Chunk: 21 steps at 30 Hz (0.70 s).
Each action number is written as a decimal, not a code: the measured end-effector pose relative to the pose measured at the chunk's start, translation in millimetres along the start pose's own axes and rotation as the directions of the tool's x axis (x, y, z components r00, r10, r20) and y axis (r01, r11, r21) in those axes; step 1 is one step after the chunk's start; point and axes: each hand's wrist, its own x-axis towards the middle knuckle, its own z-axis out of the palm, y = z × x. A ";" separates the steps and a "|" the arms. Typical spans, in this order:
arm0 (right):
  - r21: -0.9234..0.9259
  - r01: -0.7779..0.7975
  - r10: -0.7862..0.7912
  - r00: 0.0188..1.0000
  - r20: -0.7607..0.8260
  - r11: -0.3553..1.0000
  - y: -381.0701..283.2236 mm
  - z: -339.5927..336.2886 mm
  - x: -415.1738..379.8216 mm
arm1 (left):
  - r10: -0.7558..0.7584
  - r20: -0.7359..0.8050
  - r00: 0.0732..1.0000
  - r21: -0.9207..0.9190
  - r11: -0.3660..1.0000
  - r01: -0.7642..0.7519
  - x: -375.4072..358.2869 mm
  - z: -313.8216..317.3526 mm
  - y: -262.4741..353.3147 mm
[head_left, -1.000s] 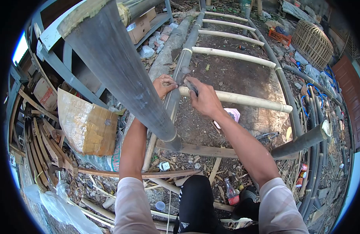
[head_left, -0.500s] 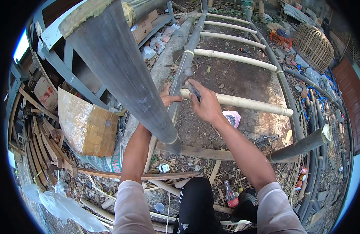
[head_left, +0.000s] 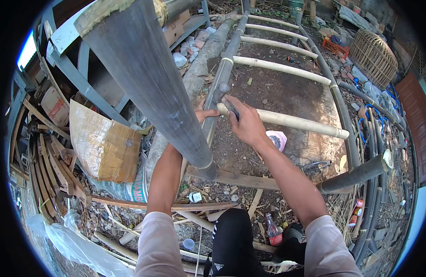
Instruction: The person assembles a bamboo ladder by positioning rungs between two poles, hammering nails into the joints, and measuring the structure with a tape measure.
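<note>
My right hand (head_left: 246, 121) is closed around a hammer whose rounded metal head (head_left: 223, 87) is at the dark bamboo side rail (head_left: 216, 82), just above the end of a pale bamboo rung (head_left: 294, 120). My left hand (head_left: 204, 112) grips that rail from its outer side, with the thumb near the rung's end; a thick dark bamboo post (head_left: 146, 78) rising towards me partly hides its wrist and fingers. Several more pale rungs, such as this one (head_left: 282, 69), cross to the far dark rail (head_left: 335, 94).
A second post (head_left: 356, 174) stands up at the near right corner. A wooden plank (head_left: 236, 178) lies across the near end. Around the frame are a cardboard sheet (head_left: 102, 143), a woven basket (head_left: 374, 53), a bottle (head_left: 273, 231) and several bamboo poles (head_left: 371, 138).
The view has shifted slightly, so the frame sits a little further right. Both hands keep their places at the rail, and the hammer head stays close to the rung's end.
</note>
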 end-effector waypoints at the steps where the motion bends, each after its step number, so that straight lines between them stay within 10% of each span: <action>1: -0.010 -0.010 0.010 1.000 0.011 1.000 0.1 -1.3 0.0 | -0.011 0.040 0.999 -0.029 1.000 0.012 -14.8 8.0 17.2; 21: 0.053 0.064 -0.057 0.989 -0.134 0.997 4.6 9.7 -1.7 | 0.118 0.061 0.991 -0.023 0.993 -0.117 -16.8 13.5 27.9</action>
